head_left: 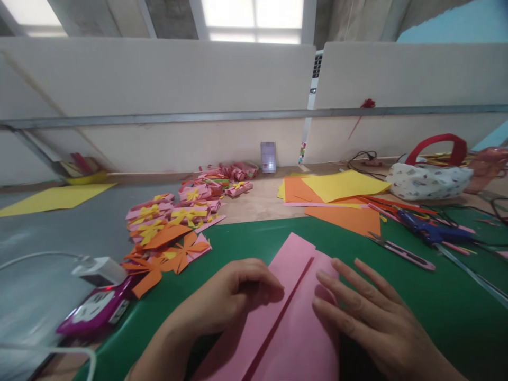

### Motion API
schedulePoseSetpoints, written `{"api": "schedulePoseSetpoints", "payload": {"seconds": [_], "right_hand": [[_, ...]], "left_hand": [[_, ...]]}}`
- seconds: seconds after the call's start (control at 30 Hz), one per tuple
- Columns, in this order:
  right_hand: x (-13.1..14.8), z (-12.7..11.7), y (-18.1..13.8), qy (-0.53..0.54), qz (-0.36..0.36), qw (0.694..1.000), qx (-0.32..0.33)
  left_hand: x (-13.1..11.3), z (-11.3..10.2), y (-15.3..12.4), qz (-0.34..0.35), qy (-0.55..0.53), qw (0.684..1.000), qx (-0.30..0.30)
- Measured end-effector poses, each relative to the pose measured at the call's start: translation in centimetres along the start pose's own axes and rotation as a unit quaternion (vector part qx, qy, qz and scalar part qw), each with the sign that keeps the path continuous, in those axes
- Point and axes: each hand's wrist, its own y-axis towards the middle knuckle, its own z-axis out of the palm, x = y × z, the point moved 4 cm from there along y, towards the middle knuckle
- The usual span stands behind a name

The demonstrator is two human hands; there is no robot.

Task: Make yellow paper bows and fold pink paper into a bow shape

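A sheet of pink paper [305, 312] lies in front of me, its two sides folded inward so that their edges run close along a slanting gap. My left hand [234, 291] rests on the left flap with its fingers curled down; whether the fingertips pinch anything is hidden. Over the paper's right edge, my right hand [369, 312] has its fingers stretched out and spread, the tips touching the pink surface. Both hands and the paper are above a green mat [428, 301].
Pink, yellow and orange paper pieces [182, 211] are heaped at left. A craft knife [402, 251] and a blue glue gun [431, 230] lie at right, below yellow sheets [345, 185] and a fabric basket [428, 180]. A purple power strip [97, 312] sits front left.
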Motion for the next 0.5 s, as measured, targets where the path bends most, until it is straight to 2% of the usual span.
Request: {"api": "schedulePoseSetpoints", "payload": {"seconds": [0.17, 0.33, 0.43, 0.5], "right_hand": [[0.6, -0.6, 1.2, 0.07, -0.019, 0.997, -0.009], [1.9, 0.7, 1.7, 0.081, -0.077, 0.993, 0.047], [2.5, 1.4, 1.5, 0.073, -0.06, 0.995, 0.025], [2.9, 1.5, 1.5, 0.08, -0.033, 0.996, 0.001]], "left_hand": [[-1.0, -0.1, 0.9, 0.053, 0.129, 0.99, 0.025], [-1.3, 0.4, 2.2, 0.084, 0.282, 0.955, 0.021], [-1.4, 0.7, 2.3, 0.072, 0.404, 0.912, -0.025], [-1.2, 1.0, 1.5, 0.047, 0.447, 0.891, -0.066]]}}
